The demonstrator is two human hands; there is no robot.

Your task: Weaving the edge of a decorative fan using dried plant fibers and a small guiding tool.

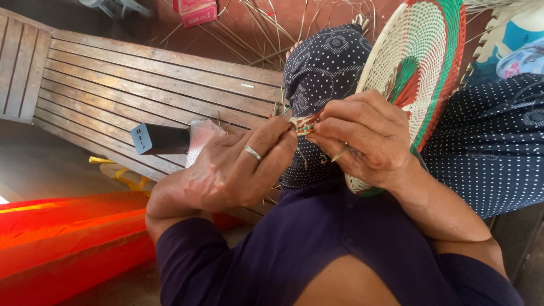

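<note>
A round woven tray in cream, green and red stands tilted on my lap, resting against my dotted dark-blue skirt. My right hand grips its lower rim and pinches coloured strips at a small woven edge piece. My left hand, with a ring on one finger, meets it from the left, its fingertips closed on the same strips. Loose red and green strip ends stick out of the tray's face above my right hand.
A slatted wooden bench lies to the left, with a dark rectangular box and a clear plastic bag on it. Bright red cloth sits lower left. Loose reed strips and a pink packet lie on the floor beyond.
</note>
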